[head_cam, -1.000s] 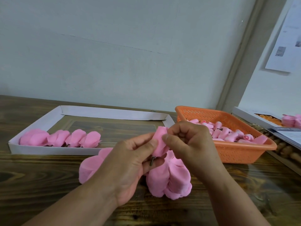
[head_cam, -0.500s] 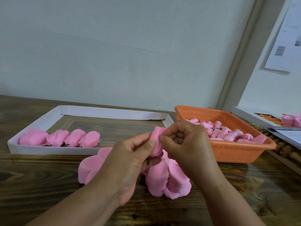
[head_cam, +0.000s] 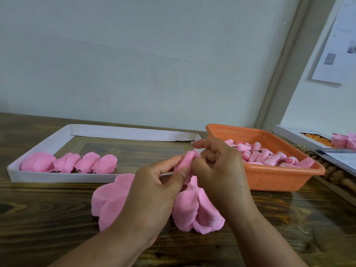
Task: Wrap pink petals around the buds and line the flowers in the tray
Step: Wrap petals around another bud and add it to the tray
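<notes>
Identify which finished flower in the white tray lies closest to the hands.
The rightmost flower of the row in the white tray; the others lie further left.

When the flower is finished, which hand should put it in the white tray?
Probably the left hand: it grips the flower, and the white tray lies on its side.

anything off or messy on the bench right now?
Nothing stands out. Four finished flowers lie in a row at the near left of the white tray, buds sit inside the orange basket, loose petals are piled under the hands. Left hand and right hand both pinch one pink piece.
</notes>
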The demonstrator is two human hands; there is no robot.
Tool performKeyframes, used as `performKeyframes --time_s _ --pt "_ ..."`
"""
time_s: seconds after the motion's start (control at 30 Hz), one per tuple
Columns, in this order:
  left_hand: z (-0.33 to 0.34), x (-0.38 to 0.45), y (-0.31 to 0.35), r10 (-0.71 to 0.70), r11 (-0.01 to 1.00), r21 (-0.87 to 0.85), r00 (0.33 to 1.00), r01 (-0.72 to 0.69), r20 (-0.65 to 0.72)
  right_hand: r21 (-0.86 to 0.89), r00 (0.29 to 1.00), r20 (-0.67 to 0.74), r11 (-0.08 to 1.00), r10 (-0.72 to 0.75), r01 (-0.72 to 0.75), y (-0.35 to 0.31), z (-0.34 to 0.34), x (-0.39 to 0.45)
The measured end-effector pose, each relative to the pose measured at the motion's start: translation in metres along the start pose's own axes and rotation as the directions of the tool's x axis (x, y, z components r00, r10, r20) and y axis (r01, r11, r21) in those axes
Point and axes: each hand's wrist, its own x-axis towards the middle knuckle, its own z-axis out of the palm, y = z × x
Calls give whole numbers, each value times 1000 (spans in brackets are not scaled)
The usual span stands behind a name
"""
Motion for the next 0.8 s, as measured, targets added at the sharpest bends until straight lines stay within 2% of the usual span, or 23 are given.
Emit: performKeyframes --time_s 0.27,0.47,0.67,0.8 --pt "-3 2 -5 -34 995 87 995 42 -90 155 988 139 984 65 -86 -5 -5 1" --pt "-2 0 -5 -48 991 120 994 60 -96 109 990 114 989 83 -96 -3 -5 4" --pt "-5 6 0 -93 990 99 993 100 -74 210 983 161 970 85 -118 -4 -9 12" --pt "-8 9 4 -105 990 86 992 111 -68 190 983 170 977 65 -97 0 -10 19"
